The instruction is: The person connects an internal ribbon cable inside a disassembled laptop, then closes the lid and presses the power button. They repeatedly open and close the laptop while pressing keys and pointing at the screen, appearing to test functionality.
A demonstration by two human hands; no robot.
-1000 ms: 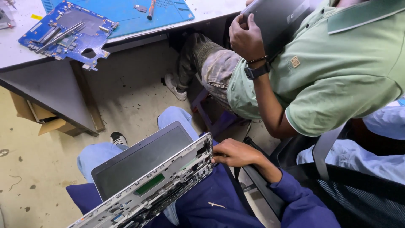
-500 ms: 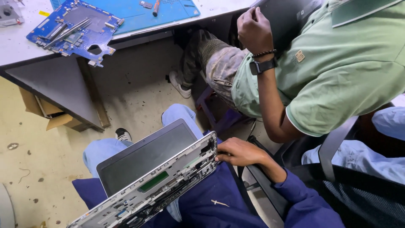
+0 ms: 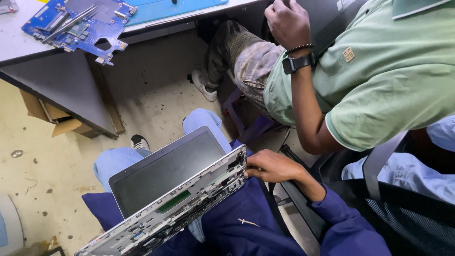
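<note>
An opened laptop (image 3: 166, 173) rests on my lap, its dark screen facing up and its silver base frame (image 3: 189, 199) with exposed internals toward me. My right hand (image 3: 272, 166) grips the right corner of that base, fingers curled on the edge. My left hand is out of sight. A person in a green shirt sits close on my right; their hand (image 3: 286, 21), with a black watch at the wrist, holds a dark laptop lid (image 3: 327, 19).
A blue circuit board (image 3: 78, 23) lies on the grey table (image 3: 28, 47) at the upper left, beside a blue mat (image 3: 161, 9). Cardboard boxes (image 3: 52, 116) sit under the table. A black chair (image 3: 403, 208) stands at the right. Stained concrete floor lies below.
The view has shifted slightly; the laptop on my lap sits a little more to the right in the frame. My right hand keeps its grip on the base corner.
</note>
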